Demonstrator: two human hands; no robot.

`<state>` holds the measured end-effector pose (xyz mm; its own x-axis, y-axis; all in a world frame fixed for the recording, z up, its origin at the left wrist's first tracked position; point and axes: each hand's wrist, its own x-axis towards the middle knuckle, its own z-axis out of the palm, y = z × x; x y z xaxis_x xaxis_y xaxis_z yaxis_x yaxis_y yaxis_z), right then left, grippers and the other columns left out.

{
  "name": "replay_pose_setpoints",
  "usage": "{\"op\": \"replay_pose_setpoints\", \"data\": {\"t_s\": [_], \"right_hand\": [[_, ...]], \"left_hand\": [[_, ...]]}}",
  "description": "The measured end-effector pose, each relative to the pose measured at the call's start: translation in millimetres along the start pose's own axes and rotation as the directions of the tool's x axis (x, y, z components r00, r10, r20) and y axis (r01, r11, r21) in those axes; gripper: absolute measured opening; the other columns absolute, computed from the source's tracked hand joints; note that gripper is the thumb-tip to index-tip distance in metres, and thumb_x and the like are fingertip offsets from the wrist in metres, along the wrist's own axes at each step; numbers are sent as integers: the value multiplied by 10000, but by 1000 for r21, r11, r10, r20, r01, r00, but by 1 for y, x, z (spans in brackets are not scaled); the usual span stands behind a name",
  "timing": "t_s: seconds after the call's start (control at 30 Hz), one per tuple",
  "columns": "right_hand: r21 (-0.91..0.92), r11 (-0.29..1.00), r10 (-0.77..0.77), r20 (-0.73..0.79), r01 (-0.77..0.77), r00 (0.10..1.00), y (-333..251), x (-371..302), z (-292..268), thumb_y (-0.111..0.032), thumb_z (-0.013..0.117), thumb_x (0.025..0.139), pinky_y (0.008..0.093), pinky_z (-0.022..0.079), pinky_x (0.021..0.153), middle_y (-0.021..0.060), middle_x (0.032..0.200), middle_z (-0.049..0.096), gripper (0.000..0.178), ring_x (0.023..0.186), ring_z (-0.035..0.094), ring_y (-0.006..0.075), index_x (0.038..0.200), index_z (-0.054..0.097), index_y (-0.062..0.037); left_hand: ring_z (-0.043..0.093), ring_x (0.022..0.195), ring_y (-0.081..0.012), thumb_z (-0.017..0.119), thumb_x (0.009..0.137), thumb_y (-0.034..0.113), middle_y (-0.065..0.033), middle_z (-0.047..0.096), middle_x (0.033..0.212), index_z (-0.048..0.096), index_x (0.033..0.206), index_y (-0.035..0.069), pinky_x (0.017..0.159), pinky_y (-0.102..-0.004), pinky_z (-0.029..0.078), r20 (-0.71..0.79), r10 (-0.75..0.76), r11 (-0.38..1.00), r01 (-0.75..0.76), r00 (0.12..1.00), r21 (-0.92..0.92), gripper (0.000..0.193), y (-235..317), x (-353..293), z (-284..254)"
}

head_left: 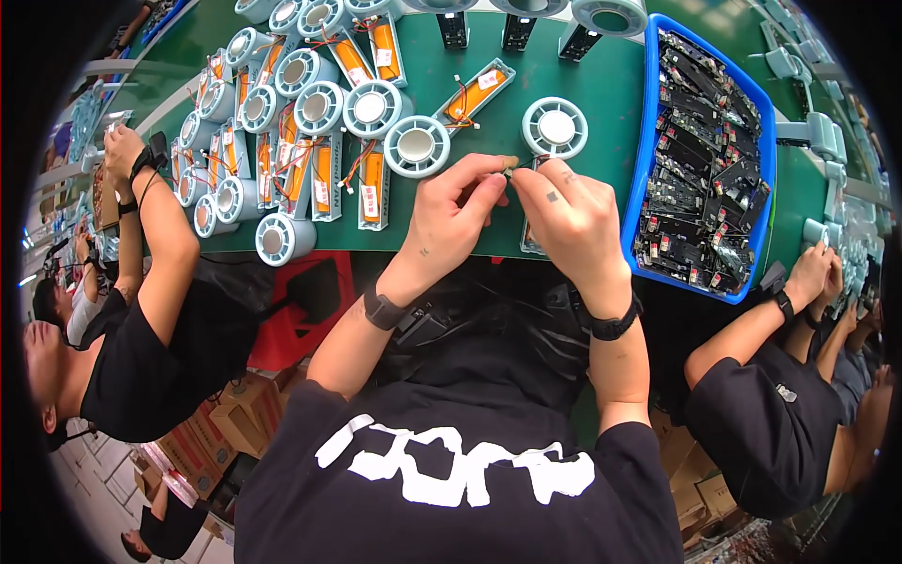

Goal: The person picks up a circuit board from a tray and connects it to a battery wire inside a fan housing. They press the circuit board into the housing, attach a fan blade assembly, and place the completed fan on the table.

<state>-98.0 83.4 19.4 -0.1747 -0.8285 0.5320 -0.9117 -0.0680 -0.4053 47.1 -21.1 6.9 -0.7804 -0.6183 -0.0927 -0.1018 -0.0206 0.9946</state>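
My left hand (pixel 455 209) and my right hand (pixel 575 214) meet over the near part of the table, fingertips pinched together. Something tiny and pale sits between them, too small to make out. Beneath my right hand lies a light-blue handheld fan housing (pixel 554 128) with a round, slotted head and white centre; its handle is mostly covered by that hand. Just beyond my left hand is another fan housing (pixel 417 147), its handle angled up to the right with an orange battery pack (pixel 477 91) and thin wires in it.
Several similar housings (pixel 319 106) with orange batteries crowd the green table (pixel 601 94) on the left. More with dark circuit boards stand at the far edge. On the right, a blue bin (pixel 648 141) holds many black circuit boards (pixel 705 179). Co-workers (pixel 155 235) (pixel 766 376) sit on both sides.
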Motion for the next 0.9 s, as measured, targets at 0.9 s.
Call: {"op": "replay_pose_setpoints", "data": {"t_s": [0.9], "right_hand": [[40, 997, -77, 203, 70, 976, 13, 10, -19, -88, 757, 815, 366, 499, 566, 50, 836, 620, 146, 636, 630, 251, 909, 647, -68]], "left_hand": [[532, 610, -60, 548, 1004, 44, -22, 650, 769, 650, 1179, 7, 554, -218, 440, 98, 133, 979, -146, 986, 142, 205, 1, 3, -4]]}}
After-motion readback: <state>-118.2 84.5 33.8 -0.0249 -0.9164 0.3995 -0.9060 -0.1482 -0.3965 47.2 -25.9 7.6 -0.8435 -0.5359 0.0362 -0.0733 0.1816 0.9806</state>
